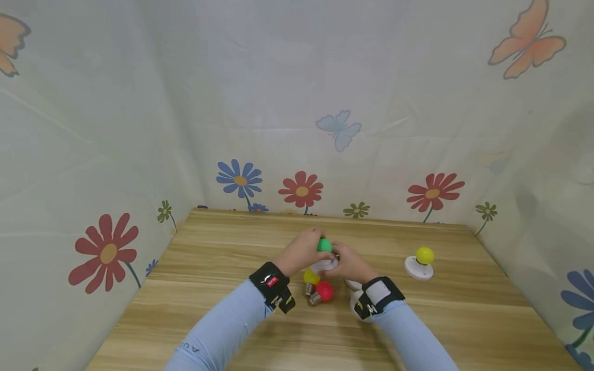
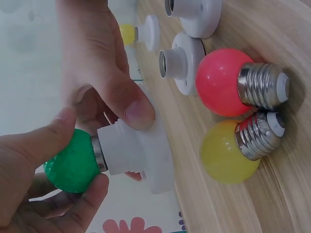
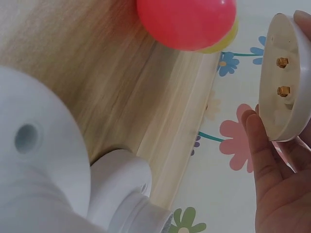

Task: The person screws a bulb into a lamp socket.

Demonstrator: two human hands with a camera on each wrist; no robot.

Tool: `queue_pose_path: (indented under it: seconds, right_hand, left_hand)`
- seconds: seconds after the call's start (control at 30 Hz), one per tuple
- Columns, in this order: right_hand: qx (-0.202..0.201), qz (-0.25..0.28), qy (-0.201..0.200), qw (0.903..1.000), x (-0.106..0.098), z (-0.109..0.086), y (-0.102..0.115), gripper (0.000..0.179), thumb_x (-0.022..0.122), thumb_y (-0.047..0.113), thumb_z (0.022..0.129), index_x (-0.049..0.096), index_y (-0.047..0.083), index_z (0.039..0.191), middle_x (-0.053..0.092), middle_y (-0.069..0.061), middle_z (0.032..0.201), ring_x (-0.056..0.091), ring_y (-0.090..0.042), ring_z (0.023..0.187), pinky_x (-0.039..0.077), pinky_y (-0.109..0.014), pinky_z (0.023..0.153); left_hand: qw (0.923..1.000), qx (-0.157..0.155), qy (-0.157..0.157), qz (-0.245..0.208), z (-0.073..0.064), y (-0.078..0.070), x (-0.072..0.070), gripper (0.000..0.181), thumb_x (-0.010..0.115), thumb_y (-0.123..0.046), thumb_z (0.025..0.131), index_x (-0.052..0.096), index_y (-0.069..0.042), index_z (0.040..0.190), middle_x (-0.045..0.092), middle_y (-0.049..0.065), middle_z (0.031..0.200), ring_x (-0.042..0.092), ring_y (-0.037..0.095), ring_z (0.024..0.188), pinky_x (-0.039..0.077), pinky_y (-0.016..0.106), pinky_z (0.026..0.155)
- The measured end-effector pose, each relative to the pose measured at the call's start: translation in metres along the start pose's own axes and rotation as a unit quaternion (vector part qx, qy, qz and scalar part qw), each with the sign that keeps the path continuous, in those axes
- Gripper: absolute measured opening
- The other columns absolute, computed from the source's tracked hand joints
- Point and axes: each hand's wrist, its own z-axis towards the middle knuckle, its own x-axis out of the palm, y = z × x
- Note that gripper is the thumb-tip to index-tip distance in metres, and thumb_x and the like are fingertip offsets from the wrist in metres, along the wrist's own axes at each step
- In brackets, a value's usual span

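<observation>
A green light bulb (image 2: 73, 161) sits with its metal base in the mouth of a white lamp holder (image 2: 127, 148). My left hand (image 2: 29, 179) pinches the bulb's globe between thumb and fingers. With my right hand (image 2: 97, 68) I grip the lamp holder by its round base, thumb across the flange. The right wrist view shows the underside of that lamp holder (image 3: 282, 80), with two brass screws. Below the hands, a red bulb (image 1: 326, 291) and a yellow bulb (image 1: 311, 277) lie side by side on the table.
Two more white lamp holders (image 2: 183, 63) (image 2: 206, 17) stand on the wooden table (image 1: 223, 247), partly under my right wrist in the head view. Farther right, a yellow bulb (image 1: 424, 255) stands in its own white holder (image 1: 413, 269). A flower-printed curtain (image 1: 287, 77) surrounds the table.
</observation>
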Motion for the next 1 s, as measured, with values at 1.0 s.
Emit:
queue_pose_path:
  seconds: [1.0]
  right_hand:
    - [0.007,0.016,-0.040,0.9990,0.000,-0.004,-0.006,0.066,0.087,0.029,0.070,0.059,0.003,0.125,0.065,-0.009,0.115,0.060,-0.024,0.105,0.051,-0.045,0.092]
  left_hand:
    - [0.9938,-0.061,-0.086,0.034,0.002,0.061,-0.030,0.040,0.061,-0.031,0.095,0.060,-0.002,0.123,0.064,0.013,0.121,0.063,0.026,0.107,0.054,0.041,0.089]
